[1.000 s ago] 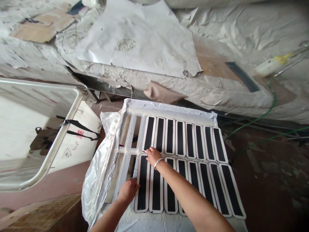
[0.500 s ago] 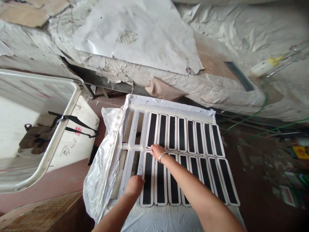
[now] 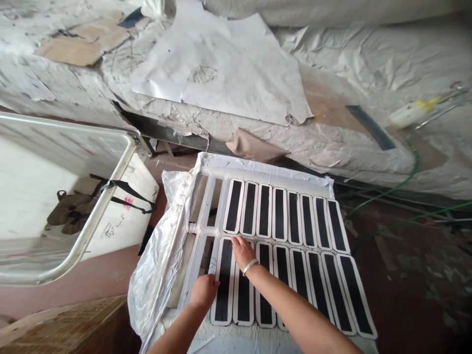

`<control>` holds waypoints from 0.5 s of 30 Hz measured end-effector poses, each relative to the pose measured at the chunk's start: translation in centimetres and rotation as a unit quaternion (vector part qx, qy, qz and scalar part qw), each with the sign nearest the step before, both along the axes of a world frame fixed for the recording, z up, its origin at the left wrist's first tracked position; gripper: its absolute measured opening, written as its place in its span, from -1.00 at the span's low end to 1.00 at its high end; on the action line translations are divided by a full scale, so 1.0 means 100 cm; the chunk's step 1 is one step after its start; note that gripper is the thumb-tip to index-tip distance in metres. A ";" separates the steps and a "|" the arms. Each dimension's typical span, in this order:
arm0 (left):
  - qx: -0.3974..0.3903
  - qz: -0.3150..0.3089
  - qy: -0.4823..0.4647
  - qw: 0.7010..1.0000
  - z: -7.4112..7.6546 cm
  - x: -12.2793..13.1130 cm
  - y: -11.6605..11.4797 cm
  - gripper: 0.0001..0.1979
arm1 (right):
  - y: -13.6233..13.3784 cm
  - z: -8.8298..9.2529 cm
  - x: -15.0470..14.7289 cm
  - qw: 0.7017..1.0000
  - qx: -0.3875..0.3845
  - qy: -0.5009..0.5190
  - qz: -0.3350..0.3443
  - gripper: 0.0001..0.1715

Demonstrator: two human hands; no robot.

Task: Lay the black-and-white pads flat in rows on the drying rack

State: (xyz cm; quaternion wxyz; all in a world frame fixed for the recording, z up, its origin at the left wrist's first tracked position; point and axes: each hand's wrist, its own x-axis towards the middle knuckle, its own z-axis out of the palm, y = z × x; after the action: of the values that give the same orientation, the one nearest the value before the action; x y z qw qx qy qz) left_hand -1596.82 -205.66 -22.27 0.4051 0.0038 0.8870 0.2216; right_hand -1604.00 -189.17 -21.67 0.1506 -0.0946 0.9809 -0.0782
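Two rows of long flat panels with rounded corners, each a black strip with a white border, lie on a plastic-covered frame point(image 3: 228, 161). My left hand point(image 3: 204, 291) is closed, its fingertips at the left edge of the leftmost front panel point(image 3: 223, 287). On the upper right edge of that same panel rests my right hand point(image 3: 243, 251), with its fingers bent and pressed together and a bangle point(image 3: 250, 266) at the wrist. Just behind it lies the leftmost back-row panel point(image 3: 233, 206). My right forearm covers part of the front row.
At left stands a white bin point(image 3: 123, 196) with a dark bag point(image 3: 72, 211) inside. A wicker-like surface point(image 3: 62, 324) is at lower left. Behind runs a covered bench point(image 3: 221, 59) with a yellow-capped bottle point(image 3: 409, 113) and a green hose point(image 3: 391, 184).
My right hand has come slightly nearer me, off the gap between the rows and onto the front panel. My left hand stays at the panel's left edge. The view has shifted slightly.
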 end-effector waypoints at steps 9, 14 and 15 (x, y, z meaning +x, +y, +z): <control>0.036 -0.039 -0.010 0.999 0.012 -0.008 -0.026 -0.73 | -0.021 -0.050 0.068 0.976 0.052 0.206 0.041 -0.41; 0.125 -0.007 0.126 0.984 0.048 -0.032 -0.155 -0.66 | -0.031 -0.046 0.057 0.976 0.098 0.193 0.002 -0.45; 0.127 0.025 0.203 0.971 0.053 -0.038 -0.197 -0.64 | -0.042 -0.039 0.053 0.974 0.106 0.199 -0.019 -0.45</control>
State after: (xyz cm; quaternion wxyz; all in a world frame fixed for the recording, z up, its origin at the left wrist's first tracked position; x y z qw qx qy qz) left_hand -1600.66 -225.32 -16.93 0.2073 0.0777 0.9150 0.3372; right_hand -1598.67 -193.42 -25.56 -0.0398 -0.0734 0.9955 0.0440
